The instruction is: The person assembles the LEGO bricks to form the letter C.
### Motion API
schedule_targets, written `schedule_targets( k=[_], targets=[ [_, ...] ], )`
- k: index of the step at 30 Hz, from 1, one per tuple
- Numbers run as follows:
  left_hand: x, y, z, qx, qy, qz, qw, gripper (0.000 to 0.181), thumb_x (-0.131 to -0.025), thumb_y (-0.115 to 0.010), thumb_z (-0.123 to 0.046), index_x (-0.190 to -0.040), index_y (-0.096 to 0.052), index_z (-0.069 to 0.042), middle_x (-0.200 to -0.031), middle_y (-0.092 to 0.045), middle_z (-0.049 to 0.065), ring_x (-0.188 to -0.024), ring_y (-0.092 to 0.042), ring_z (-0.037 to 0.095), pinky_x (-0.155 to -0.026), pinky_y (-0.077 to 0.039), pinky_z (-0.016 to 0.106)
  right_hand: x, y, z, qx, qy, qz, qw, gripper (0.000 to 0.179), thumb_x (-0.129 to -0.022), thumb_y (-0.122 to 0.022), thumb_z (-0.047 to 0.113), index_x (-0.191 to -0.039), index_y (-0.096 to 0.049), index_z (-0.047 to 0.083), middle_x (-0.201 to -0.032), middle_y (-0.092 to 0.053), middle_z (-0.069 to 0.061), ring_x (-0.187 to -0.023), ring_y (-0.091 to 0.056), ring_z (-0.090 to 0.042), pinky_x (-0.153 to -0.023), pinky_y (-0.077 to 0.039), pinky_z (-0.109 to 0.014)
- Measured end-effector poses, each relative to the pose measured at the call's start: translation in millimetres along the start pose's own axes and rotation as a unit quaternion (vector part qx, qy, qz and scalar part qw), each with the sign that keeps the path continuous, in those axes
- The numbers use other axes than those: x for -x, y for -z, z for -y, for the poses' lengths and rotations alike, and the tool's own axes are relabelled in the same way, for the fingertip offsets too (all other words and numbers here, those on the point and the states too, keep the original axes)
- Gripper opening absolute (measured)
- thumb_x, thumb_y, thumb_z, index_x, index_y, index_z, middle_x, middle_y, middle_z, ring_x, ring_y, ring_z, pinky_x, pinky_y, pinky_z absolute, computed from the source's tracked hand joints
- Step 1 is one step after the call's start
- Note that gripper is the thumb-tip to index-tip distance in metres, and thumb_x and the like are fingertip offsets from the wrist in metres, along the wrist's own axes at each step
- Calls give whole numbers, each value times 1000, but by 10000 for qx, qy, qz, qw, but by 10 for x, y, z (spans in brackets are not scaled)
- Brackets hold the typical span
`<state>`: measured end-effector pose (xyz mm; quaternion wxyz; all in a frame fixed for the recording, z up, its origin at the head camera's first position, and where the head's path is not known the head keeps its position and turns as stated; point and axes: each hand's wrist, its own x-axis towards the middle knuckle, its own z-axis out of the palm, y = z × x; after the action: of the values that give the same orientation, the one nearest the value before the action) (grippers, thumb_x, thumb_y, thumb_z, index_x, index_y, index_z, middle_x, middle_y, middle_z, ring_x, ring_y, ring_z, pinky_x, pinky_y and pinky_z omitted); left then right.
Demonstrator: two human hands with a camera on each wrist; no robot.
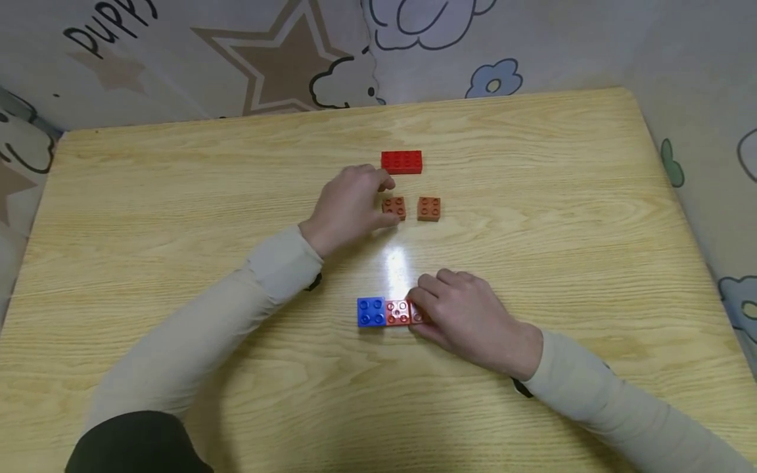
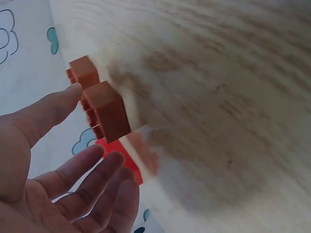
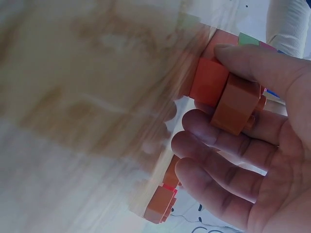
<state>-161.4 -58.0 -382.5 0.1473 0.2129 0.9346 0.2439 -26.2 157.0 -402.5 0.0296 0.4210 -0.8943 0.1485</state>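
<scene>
My left hand reaches around the left of two small orange-brown bricks. In the left wrist view its thumb and fingers stand apart on either side of that brick, not closed on it. The second orange-brown brick lies just to the right. Nearer the front, my right hand pinches the right end of a built row of bricks, beside its blue brick. In the right wrist view the thumb presses by a red brick, with an orange brick fixed on it; the index finger is partly hidden behind.
A longer red brick lies behind the small bricks, close to my left fingertips. All of this is on a wooden table. A patterned wall borders its back edge, and another surface stands along the right side.
</scene>
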Motion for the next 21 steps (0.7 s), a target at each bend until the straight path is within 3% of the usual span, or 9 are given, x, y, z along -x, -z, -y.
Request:
schedule_targets(
  k=[12, 21],
  targets=[
    [-70, -123, -21, -186, -144, -30, 9997, 36, -91, -91, -17, -120, -77, -1, -120, -73, 14, -114, -64, 33, -101, -53, 45, 11, -32, -19, -22, 29, -9, 10000, 34, -82, -95, 28, -98, -72, 8, -89, -64, -1, -74, -61, -20, -62, -55, -38],
    [61, -32, -49, -48, -109, -57, 9999, 34, -92, -91, -21, -117, -78, -3, -109, -73, 11, -107, -64, 29, -95, -53, 43, 11, -26, -22, 5, 19, 25, 10000, 35, -82, -96, 29, -98, -72, 8, -88, -64, -1, -74, -62, -20, -62, -55, -39]
  ],
)
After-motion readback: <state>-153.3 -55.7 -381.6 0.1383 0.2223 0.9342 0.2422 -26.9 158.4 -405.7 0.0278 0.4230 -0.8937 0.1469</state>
